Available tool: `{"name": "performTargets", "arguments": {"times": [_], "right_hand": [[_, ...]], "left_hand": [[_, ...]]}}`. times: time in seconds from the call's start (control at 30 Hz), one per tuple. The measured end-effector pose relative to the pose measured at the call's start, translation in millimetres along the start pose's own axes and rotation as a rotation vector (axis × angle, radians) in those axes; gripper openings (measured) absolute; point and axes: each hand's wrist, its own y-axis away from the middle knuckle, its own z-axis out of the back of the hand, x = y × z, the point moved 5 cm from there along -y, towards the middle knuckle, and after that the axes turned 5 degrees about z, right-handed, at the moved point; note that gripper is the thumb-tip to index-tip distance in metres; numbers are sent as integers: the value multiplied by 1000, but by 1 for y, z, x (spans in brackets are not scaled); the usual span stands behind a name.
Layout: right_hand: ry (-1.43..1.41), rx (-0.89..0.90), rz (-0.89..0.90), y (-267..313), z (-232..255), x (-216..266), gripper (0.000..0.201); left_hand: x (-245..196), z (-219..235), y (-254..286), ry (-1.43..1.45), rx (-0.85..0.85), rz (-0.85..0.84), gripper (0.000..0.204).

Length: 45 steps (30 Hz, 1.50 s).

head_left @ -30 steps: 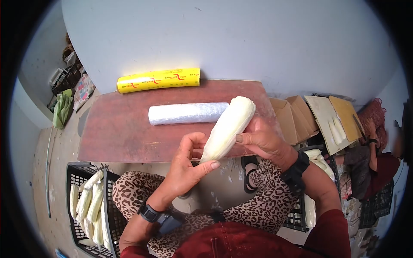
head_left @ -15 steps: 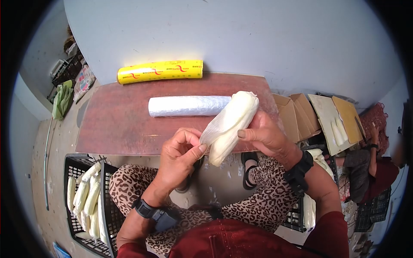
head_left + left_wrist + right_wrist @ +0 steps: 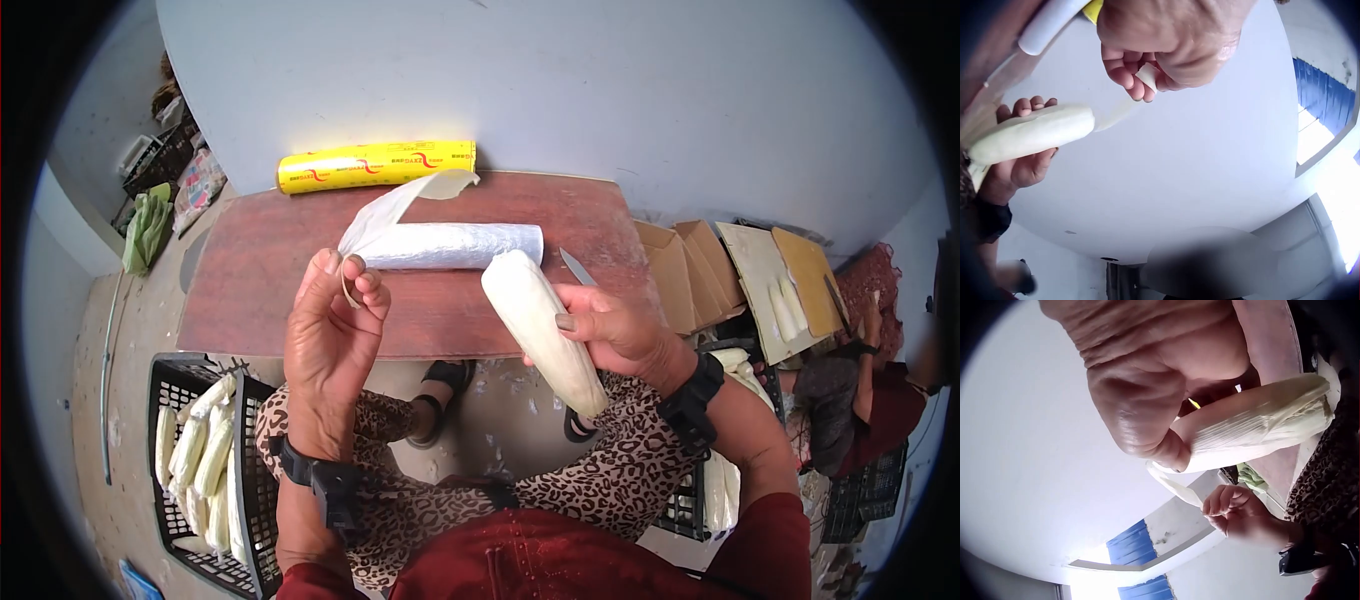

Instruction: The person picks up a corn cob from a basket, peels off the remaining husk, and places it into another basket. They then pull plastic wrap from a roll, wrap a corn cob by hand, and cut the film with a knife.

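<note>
My right hand [image 3: 625, 325] grips a pale, husk-covered ear of corn [image 3: 545, 335] above the table's front edge, thumb on top. The ear leans, its lower end toward my knees. My left hand [image 3: 337, 325], off to the left, pinches a thin strip of corn husk [image 3: 405, 205] that sweeps up over the table, apart from the ear in the head view. A scrap of the husk [image 3: 1147, 76] pokes out between the left fingers in the left wrist view. Behind the ear lies a white roll of film [image 3: 470, 246], and a knife blade [image 3: 577, 267] shows beside the right hand.
A yellow printed roll [image 3: 375, 166] lies at the back of the reddish table [image 3: 260, 270]. Black crates of corn stand left [image 3: 262, 500] and right [image 3: 690, 510]. Cardboard boxes [image 3: 670, 270] sit to the right, near another seated person [image 3: 880, 420].
My left hand has pulled a husk strip off the ear and moved left with it. The right hand has tilted the ear the other way, uncovering the knife blade.
</note>
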Motion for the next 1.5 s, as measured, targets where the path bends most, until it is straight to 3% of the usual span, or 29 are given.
{"name": "performTargets", "arguments": {"times": [0.1, 0.23, 0.33, 0.4, 0.47, 0.53, 0.57, 0.67, 0.8, 0.83, 1.0, 1.13, 1.33, 1.5], "right_hand": [[79, 102, -71, 4, -6, -5, 66], [118, 98, 0, 9, -3, -2, 68], [102, -28, 170, 12, 7, 15, 61], [91, -134, 279, 15, 18, 29, 57], [100, -185, 348, 15, 23, 39, 49], [88, -284, 366, 13, 37, 39, 47], [90, -311, 352, 12, 47, 36, 46], [69, -289, 354, 3, 65, 31, 43], [18, -290, 363, -5, 68, 34, 42], [34, -290, 362, -6, 67, 34, 43], [148, -327, 265, -12, 71, 28, 48], [346, -417, 168, -20, 81, 11, 48], [222, -420, 61, -32, 105, 6, 48], [257, -352, -28, -33, 108, -5, 52]], "left_hand": [[-23, 22, -4, 140, -213, -125, 14], [-38, 37, 0, -207, -257, -184, 10], [2, 29, 10, -646, -84, 158, 5], [57, 26, 36, -844, 204, 684, 9], [104, 40, 65, -1356, 805, 843, 22], [124, 46, 81, -1781, 1103, 750, 36], [123, 45, 77, -1899, 1006, 869, 43], [105, 25, 52, -2027, 900, 594, 45], [74, -5, 15, -2027, 880, 632, 41], [67, -3, 3, -2060, 806, 628, 40], [52, 45, -52, -2077, 489, 597, 39], [47, 95, -61, -1791, 222, 847, 36], [44, 105, -72, -1826, 298, 752, 34], [25, 119, -82, -1749, 137, 775, 33]]}}
